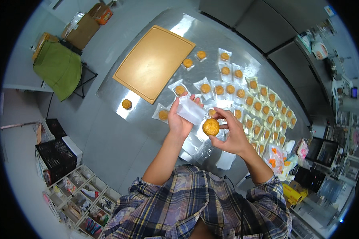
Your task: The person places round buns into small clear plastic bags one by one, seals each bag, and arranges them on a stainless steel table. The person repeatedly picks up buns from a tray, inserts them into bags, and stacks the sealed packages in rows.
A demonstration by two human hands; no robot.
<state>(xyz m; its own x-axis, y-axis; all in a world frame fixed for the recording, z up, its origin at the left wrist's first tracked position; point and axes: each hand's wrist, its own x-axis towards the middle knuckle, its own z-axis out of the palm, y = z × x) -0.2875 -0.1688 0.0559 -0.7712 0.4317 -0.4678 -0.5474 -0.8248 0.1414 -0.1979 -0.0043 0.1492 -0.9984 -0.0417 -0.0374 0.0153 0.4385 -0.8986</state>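
Note:
A translucent plastic pouch (192, 110) lies across the palm and fingers of my left hand (180, 121). Just right of its lower end, a golden mooncake (211, 127) with a scalloped edge is pinched between the thumb and fingers of my right hand (232, 131). The cake is outside the pouch. Under and beyond both hands, many mooncakes in clear packets (205, 88) lie on the steel table (131, 64). One bare mooncake (126, 104) sits alone near the table's left edge. A stack of flat white pouches (226, 160) rests by the near edge.
A tan cutting board (154, 63) occupies the table's far left. Packets with yellowish wrapping (265, 110) stand in rows at the right. Plastic bags (276, 159) crowd the near right corner. On the floor at left are a green folding chair (59, 67) and a black crate (56, 159).

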